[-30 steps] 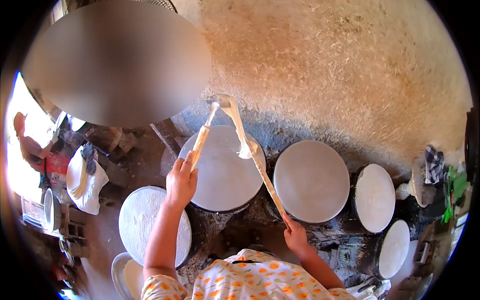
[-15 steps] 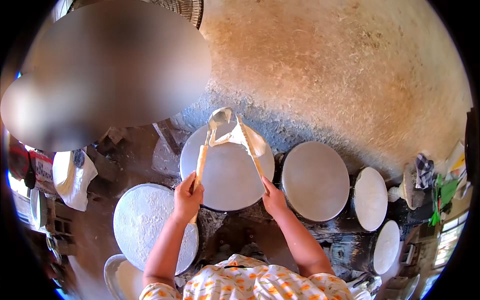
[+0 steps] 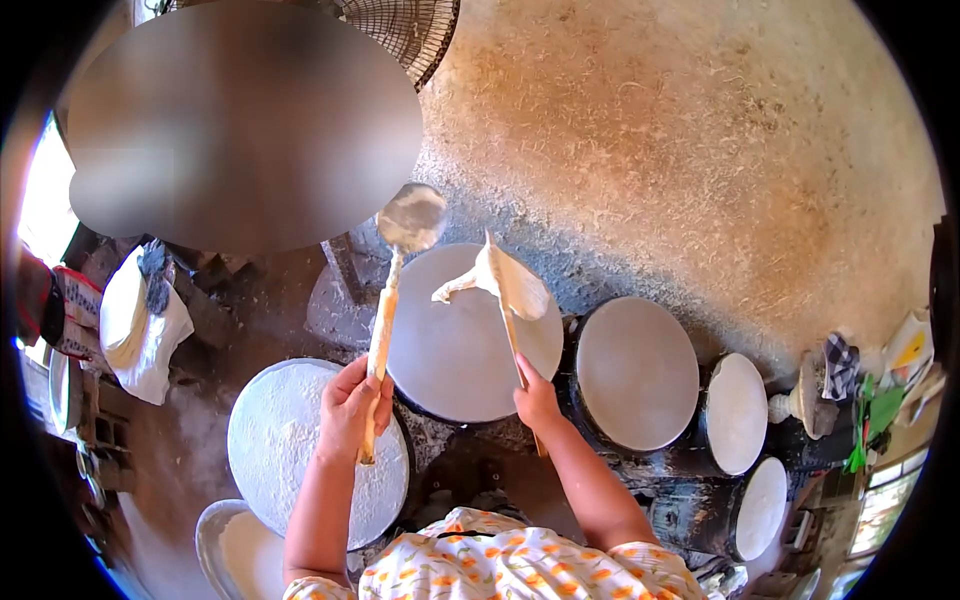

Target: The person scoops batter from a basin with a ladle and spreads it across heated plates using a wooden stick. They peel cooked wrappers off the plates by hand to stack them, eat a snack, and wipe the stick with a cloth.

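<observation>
My left hand [image 3: 350, 405] is closed round the wooden handle of a round-headed metal ladle [image 3: 412, 216], its head smeared with white and raised beyond the middle griddle. In my right hand [image 3: 538, 396] is a thin wooden stick [image 3: 510, 335], held with closed fingers. A limp, off-white sheet that looks like dough [image 3: 518, 288] hangs over the stick's far end, with a tail drooping left. Both tools are over or beside a large round grey griddle [image 3: 460, 370]. Below my left forearm is a round surface covered in white powder [image 3: 275, 440].
More round griddles [image 3: 638, 375] stand to the right, two smaller ones white-topped [image 3: 737, 415]. A basin of white material [image 3: 250, 550] is at lower left. Beyond the griddles rises a rough brown wall [image 3: 680, 150]. A blurred area covers the upper left, near a woven basket [image 3: 425, 35].
The ladle has moved up and left, away from the white sheet, and its head has turned. The stick with the sheet stays over the griddle, slightly lower.
</observation>
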The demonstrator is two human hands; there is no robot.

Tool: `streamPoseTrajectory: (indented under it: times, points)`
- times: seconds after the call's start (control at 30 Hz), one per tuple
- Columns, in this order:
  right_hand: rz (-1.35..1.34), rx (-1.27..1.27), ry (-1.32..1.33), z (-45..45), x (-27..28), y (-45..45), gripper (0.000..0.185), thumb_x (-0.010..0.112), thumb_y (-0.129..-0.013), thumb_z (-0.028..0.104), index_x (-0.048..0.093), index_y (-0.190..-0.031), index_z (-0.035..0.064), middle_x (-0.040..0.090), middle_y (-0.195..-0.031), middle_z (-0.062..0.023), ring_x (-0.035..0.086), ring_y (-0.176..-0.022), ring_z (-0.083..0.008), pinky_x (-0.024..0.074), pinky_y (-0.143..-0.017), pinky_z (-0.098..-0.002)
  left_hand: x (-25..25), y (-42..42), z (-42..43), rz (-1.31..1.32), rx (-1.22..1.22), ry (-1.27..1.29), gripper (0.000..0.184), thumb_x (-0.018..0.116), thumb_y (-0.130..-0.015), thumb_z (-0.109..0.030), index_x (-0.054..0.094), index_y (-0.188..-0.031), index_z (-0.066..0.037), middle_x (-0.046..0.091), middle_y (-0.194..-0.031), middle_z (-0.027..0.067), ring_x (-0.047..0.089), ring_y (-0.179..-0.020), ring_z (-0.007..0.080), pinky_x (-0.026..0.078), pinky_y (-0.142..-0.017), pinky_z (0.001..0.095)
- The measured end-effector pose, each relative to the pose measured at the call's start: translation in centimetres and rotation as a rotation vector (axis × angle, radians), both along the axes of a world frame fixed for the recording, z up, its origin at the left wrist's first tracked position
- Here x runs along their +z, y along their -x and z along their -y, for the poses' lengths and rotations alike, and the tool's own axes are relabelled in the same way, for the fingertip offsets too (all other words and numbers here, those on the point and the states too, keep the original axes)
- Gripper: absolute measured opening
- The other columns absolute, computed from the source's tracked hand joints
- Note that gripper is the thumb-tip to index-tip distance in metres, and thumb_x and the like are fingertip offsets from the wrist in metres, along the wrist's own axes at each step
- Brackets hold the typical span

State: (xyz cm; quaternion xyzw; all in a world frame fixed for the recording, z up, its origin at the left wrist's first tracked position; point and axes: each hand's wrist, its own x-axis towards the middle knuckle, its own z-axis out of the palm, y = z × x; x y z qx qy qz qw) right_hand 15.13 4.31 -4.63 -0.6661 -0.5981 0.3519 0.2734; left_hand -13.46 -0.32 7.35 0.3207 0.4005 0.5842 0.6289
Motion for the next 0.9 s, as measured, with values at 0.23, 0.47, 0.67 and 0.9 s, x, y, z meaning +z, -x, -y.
streamPoseTrajectory:
  times: [0.23,0.47,0.67,0.9]
  points:
    - [-0.045,-0.036,-0.086,2.7,-0.1,-1.7,0.055,0.046,-0.075,-0.005,0.049,-0.129,0.0052,0.059,-0.119,-0.0174,0.058,-0.109,-0.0224,0.0442,-0.087,-0.0262,-2.5,0.3,1.5,-0.21,-0.008,0.089,0.014,0.044,-0.091,-0.007,0.055,-0.094,0.001,0.05,-0.063,0.0018,0.044,-0.042,0.0083,0.036,-0.037,0.0223]
    - [-0.015,-0.002,-0.032,3.4,-1.2,-1.6,0.055,0.046,-0.076,-0.005,0.046,-0.131,0.005,0.056,-0.12,-0.0219,0.054,-0.115,-0.0275,0.0428,-0.092,-0.0307,-2.0,0.2,2.6,-0.255,0.003,0.109,0.018,0.042,-0.091,-0.004,0.053,-0.105,0.003,0.051,-0.07,0.0018,0.045,-0.046,0.007,0.037,-0.039,0.0222]
    - [-0.009,0.191,0.006,0.4,0.6,2.3,0.055,0.044,-0.076,-0.005,0.047,-0.13,0.0059,0.054,-0.122,-0.0222,0.052,-0.116,-0.0307,0.0412,-0.096,-0.0348,-2.6,0.1,3.2,-0.272,0.005,0.082,0.02,0.042,-0.092,-0.003,0.052,-0.108,0.003,0.052,-0.071,0.0023,0.045,-0.045,0.007,0.037,-0.039,0.0216]
    - [0.009,0.29,0.017,4.2,2.8,-1.2,0.055,0.048,-0.076,-0.006,0.05,-0.129,0.0079,0.059,-0.117,-0.0186,0.056,-0.112,-0.0257,0.0432,-0.095,-0.0318,-3.2,0.1,3.5,-0.287,0.01,0.11,0.02,0.044,-0.092,-0.004,0.052,-0.108,0.002,0.052,-0.071,0.003,0.046,-0.045,0.0068,0.037,-0.038,0.0212]
